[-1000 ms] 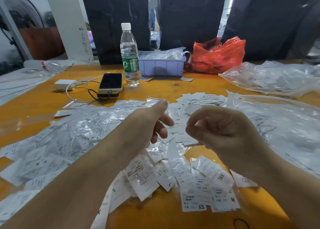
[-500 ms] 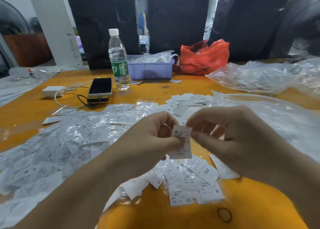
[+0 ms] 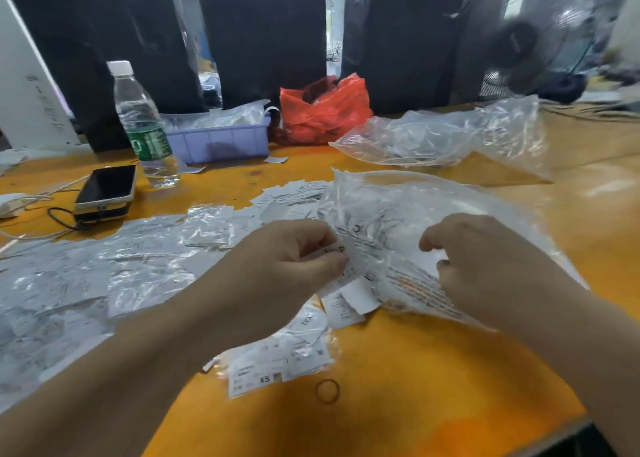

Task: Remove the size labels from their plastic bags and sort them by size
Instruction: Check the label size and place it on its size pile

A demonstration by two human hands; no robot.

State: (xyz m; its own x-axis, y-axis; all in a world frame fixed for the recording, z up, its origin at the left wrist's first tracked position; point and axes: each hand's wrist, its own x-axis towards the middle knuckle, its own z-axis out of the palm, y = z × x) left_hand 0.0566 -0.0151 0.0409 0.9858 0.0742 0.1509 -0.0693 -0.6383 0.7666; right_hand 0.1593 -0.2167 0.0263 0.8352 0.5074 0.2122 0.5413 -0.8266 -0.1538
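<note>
Your left hand (image 3: 287,266) is pinching a size label (image 3: 334,250) between thumb and fingers, just left of the big clear bag (image 3: 391,221). Your right hand (image 3: 481,266) is curling onto that bag's near edge, fingers clamped on the plastic. Loose labels (image 3: 277,363) are lying below the bag.

i'm looking at a garment workshop or packing room: an orange worktable (image 3: 398,370) strewn with white size labels (image 3: 277,370) and clear plastic bags (image 3: 443,138), a lilac bin (image 3: 221,141) of more stock, dark cloth (image 3: 270,34) hanging behind, a standing fan (image 3: 540,41), and a worker's water bottle (image 3: 145,127) and phone (image 3: 107,186).
</note>
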